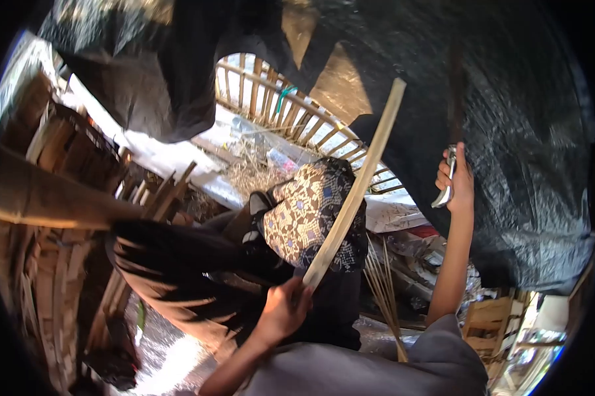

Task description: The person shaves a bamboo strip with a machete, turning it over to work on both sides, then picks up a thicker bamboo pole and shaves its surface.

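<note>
My left hand, low in the middle of the head view, is closed around the lower end of a long, flat bamboo strip. The strip slants up to the right, its far end free in the air. Raised on the right, my right hand grips the shiny metal handle of a large knife. Its dark blade points upward and blends into the black sheet behind, so its tip is hard to make out. Knife and strip are apart. Beyond the strip, a patterned cloth lies over my leg area.
A black plastic sheet hangs at the right and top. Behind the cloth curves a slatted bamboo fence, with a plastic bottle near it. Wood pieces and a thick pole stand left. Thin strips lie beside my right arm.
</note>
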